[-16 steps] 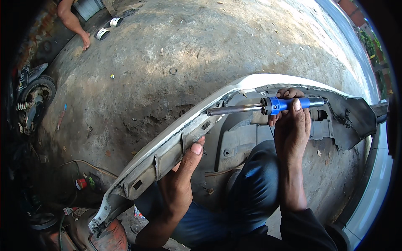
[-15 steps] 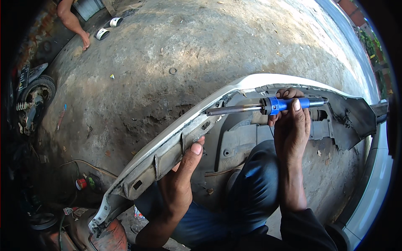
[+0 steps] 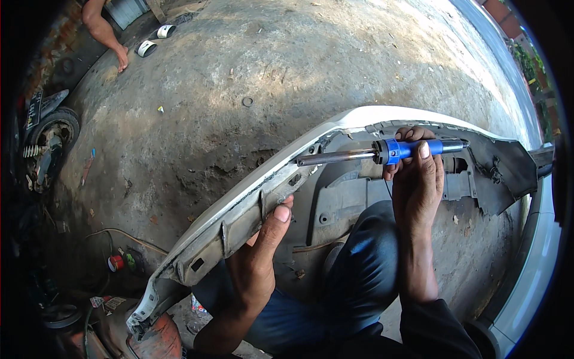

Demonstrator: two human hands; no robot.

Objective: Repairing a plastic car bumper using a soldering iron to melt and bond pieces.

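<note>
Soldering iron (image 3: 382, 152), one only, lies level across the right middle of the scene, its blue handle wrapped in the right hand (image 3: 417, 182) and its long metal barrel pointing left toward the inner rim of the bumper (image 3: 251, 206). That single white car bumper runs from near left up to the far right, resting over the person's two knees in dark blue trousers (image 3: 365, 269). Left hand (image 3: 260, 263) grips the bumper's lower edge from beneath, thumb pressed on its grey inner face. On the concrete floor (image 3: 287, 66) at far left lie two small white curved pieces (image 3: 155, 39), near another person's hand (image 3: 122, 58). One motorcycle wheel (image 3: 51, 140) stands at the left edge. Near left sits one small red roll (image 3: 115, 262), and below it one flat pale packet (image 3: 107, 302), its print too small to tell.
</note>
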